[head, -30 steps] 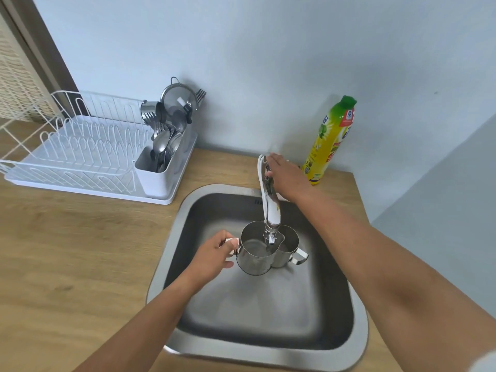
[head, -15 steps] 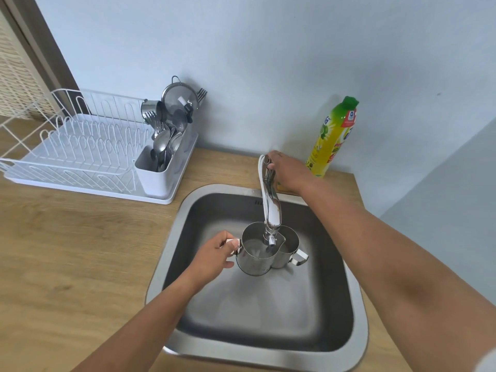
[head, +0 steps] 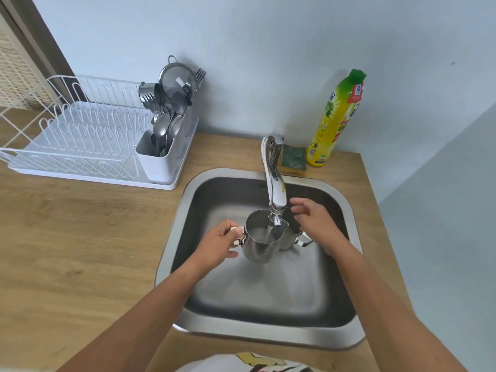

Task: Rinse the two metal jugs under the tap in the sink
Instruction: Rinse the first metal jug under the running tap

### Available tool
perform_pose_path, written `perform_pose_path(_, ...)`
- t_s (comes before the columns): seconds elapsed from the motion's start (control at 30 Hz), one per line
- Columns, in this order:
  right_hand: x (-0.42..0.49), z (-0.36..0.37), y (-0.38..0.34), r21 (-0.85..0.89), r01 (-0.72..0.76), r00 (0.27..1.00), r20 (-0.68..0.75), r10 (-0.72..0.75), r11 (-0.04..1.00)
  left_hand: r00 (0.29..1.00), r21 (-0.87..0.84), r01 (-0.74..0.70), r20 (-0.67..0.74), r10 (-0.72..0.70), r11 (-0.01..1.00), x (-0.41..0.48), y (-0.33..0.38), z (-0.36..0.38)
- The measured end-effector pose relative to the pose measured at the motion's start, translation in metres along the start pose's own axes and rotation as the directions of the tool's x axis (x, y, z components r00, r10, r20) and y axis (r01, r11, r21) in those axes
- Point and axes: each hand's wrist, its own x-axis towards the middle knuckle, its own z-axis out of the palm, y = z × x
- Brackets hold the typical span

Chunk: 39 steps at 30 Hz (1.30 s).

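Water runs from the chrome tap [head: 274, 183] into a metal jug [head: 259, 247] held upright under the spout in the steel sink [head: 257, 296]. My left hand [head: 217, 244] grips that jug by its handle. Behind it to the right stands a second metal jug [head: 291, 238], partly hidden, its handle pointing right. My right hand [head: 314, 221] hovers over the second jug with fingers spread, holding nothing.
A white dish rack [head: 80, 146] with a cutlery holder [head: 163, 154] full of spoons and forks stands on the wooden counter [head: 80, 251] at the left. A green sponge [head: 294, 158] and a yellow detergent bottle [head: 335, 122] sit behind the sink by the wall.
My right hand has left the tap lever and come down over the second jug. Water now flows into the jug in my left hand. The left hand has stayed in place.
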Motion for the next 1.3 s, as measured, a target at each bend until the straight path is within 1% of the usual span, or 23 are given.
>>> perform_pose_path(0.07,-0.027,0.010,0.011,-0.002,0.040,0.982,0.184,-0.039,0.999,1.000,-0.007,0.011,0.008,-0.011,1.000,-0.002,-0.002,0.001)
perform_pose_path(0.1,-0.038,0.016,0.015,0.010,0.060,0.968,0.244,-0.061,0.998,1.000,-0.010,0.017,0.012,-0.016,1.000,-0.003,-0.003,0.001)
perform_pose_path(0.13,-0.046,0.022,0.019,0.030,0.062,0.959,0.274,-0.067,0.998,1.000,-0.013,0.022,0.017,-0.022,1.000,-0.004,-0.004,0.003)
perform_pose_path(0.2,-0.056,0.032,0.027,0.076,0.040,0.964,0.258,-0.059,0.996,0.999,-0.014,0.029,0.031,-0.029,0.999,-0.005,-0.007,0.006)
perform_pose_path(0.3,-0.059,0.037,0.034,0.095,0.030,0.987,0.154,-0.045,0.995,0.999,0.003,0.017,0.047,-0.017,1.000,-0.006,-0.008,0.012)
perform_pose_path(0.37,-0.058,0.041,0.035,0.127,0.024,0.993,0.111,-0.038,0.992,1.000,0.021,-0.008,0.027,0.007,1.000,-0.006,-0.005,0.013)
perform_pose_path(0.43,-0.058,0.049,0.031,0.165,0.024,0.993,0.112,-0.042,0.986,0.999,0.037,-0.036,-0.002,0.036,0.999,-0.005,-0.002,0.008)
perform_pose_path(0.5,-0.056,0.056,0.030,0.150,0.026,0.992,0.117,-0.044,0.988,0.999,0.055,-0.035,-0.018,0.036,0.998,-0.005,-0.003,0.000)
perform_pose_path(0.6,-0.056,0.051,0.030,0.091,0.012,0.989,0.148,-0.026,0.996,0.999,0.041,0.032,0.007,-0.032,0.999,-0.009,-0.008,-0.003)
perform_pose_path(0.67,-0.056,0.044,0.033,0.102,-0.008,0.987,0.161,-0.009,0.995,0.998,0.043,0.050,0.033,-0.051,0.998,-0.010,-0.009,0.005)
perform_pose_path(0.8,-0.055,0.047,0.034,0.152,0.007,0.992,0.122,-0.026,0.988,1.000,0.055,0.015,0.001,-0.015,0.998,-0.009,-0.002,0.011)
perform_pose_path(0.87,-0.054,0.054,0.033,0.155,0.007,0.990,0.137,-0.029,0.988,1.000,0.051,0.020,-0.012,-0.020,0.998,-0.007,-0.002,0.005)
perform_pose_path(0.97,-0.052,0.047,0.032,0.120,0.000,0.983,0.181,-0.021,0.993,0.998,0.075,0.052,0.028,-0.054,0.996,-0.008,-0.006,0.003)
perform_pose_path(1.03,-0.051,0.039,0.034,0.118,-0.010,0.985,0.175,-0.011,0.993,0.997,0.097,0.056,0.048,-0.061,0.994,-0.009,-0.007,0.008)
perform_pose_path(1.13,-0.052,0.042,0.034,0.146,-0.007,0.988,0.154,-0.015,0.989,0.998,0.080,0.044,0.029,-0.047,0.996,-0.007,-0.006,0.012)
perform_pose_path(1.2,-0.051,0.048,0.033,0.132,0.002,0.987,0.156,-0.023,0.991,0.998,0.077,0.056,0.006,-0.056,0.995,-0.005,-0.005,0.008)
perform_pose_path(1.3,-0.049,0.043,0.031,0.107,-0.005,0.983,0.183,-0.015,0.994,0.996,0.101,0.075,0.045,-0.080,0.992,-0.006,-0.006,0.005)
